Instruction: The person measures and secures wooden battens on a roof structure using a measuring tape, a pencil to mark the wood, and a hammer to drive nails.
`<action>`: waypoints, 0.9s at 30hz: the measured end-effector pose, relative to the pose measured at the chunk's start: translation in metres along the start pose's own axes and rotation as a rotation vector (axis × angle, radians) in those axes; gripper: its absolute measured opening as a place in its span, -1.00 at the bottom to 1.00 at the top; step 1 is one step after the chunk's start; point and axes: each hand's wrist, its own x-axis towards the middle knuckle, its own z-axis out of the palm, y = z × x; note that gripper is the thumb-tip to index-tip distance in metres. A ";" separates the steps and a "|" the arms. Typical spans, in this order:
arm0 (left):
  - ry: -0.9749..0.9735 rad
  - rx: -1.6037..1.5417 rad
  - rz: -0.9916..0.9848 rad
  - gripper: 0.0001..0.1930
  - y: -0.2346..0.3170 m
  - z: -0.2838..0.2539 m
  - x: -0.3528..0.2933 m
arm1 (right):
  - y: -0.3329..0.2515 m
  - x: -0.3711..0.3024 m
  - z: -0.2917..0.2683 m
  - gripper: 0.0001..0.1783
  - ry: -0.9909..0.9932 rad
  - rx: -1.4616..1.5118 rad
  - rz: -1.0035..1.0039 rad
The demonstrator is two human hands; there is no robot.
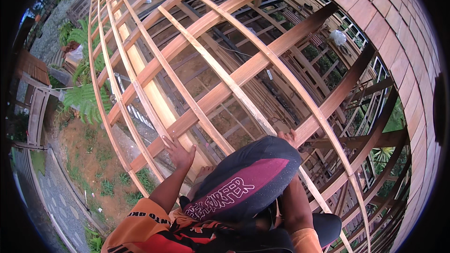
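My left hand (pixel 179 153) is open, its fingers spread and lying against a reddish rafter (pixel 180 124) where a thin pale batten (pixel 140 86) crosses it. Beyond my raised knee (pixel 269 168), in dark trousers with a maroon panel, my right hand (pixel 287 137) shows only in part. Its fingers are bent over the middle batten (pixel 239 93) close to another rafter crossing; the palm and wrist are hidden behind the knee. A bare foot (pixel 205 172) rests on a wide pale board (pixel 157 96) beside my left hand.
Curved battens and rafters form an open roof frame with wide gaps. Far below lie brown soil (pixel 89 159) and stacked timber (pixel 300 4). Wooden shingles (pixel 389 33) cover the right side. A clear plastic bag (pixel 337 37) sits near them. Ferns (pixel 82 96) and a stone path (pixel 61 211) are left.
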 end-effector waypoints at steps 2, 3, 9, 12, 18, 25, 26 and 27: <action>0.068 0.018 -0.006 0.09 -0.004 0.007 0.001 | 0.007 0.000 0.006 -0.75 0.056 0.031 -0.019; 0.087 0.010 0.026 0.09 -0.004 0.007 0.000 | 0.003 0.002 0.004 -0.73 0.039 0.043 -0.006; 0.119 0.055 0.018 0.07 0.007 0.010 0.005 | 0.015 0.005 0.011 -0.65 -0.029 0.028 0.064; 0.054 0.088 -0.034 0.10 0.008 0.002 0.002 | 0.002 0.004 0.003 -0.57 -0.094 0.061 0.060; 0.107 0.143 0.060 0.15 -0.010 0.006 0.001 | -0.023 -0.005 -0.015 -0.48 -0.074 0.011 0.030; 0.140 0.155 0.098 0.14 -0.007 0.010 -0.003 | -0.029 -0.002 -0.023 -0.52 -0.121 -0.036 0.107; 0.154 0.176 0.104 0.14 -0.009 0.011 -0.003 | -0.029 0.000 -0.023 -0.52 -0.131 -0.030 0.107; 0.169 0.197 0.108 0.13 -0.013 0.011 -0.005 | -0.030 0.000 -0.023 -0.51 -0.142 -0.024 0.105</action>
